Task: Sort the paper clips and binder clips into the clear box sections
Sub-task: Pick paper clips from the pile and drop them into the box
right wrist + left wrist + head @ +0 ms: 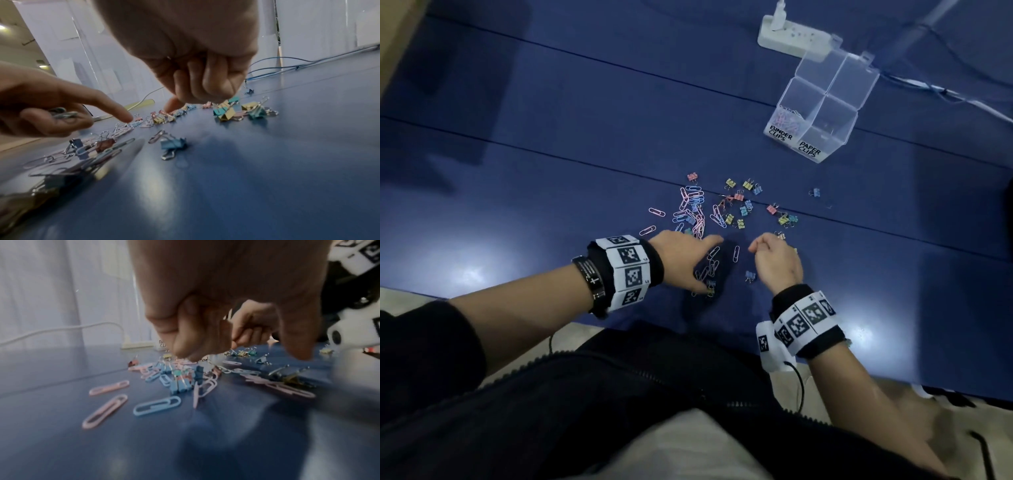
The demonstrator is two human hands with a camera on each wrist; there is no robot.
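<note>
Loose pastel paper clips (695, 209) and small coloured binder clips (743, 205) lie scattered on the blue table (551, 154). My left hand (700, 260) hovers over a cluster of paper clips at the near side. Its index finger is stretched out, and the other fingers curl round several paper clips (61, 113). My right hand (760, 245) is just to its right with fingers curled into the palm. Its index fingertip (171, 106) is down among binder clips, and the palm is hidden. A blue binder clip (750, 275) lies beside the right wrist. The clear box (822, 102) stands at the far right.
The box's front sections are labelled BINDER CLIPS (780, 135) and PAPER CLIPS (810, 150); pastel clips sit in the left one. A white power strip (791, 39) and cables (945, 92) lie behind the box. The table's near edge (619, 325) is close to my body.
</note>
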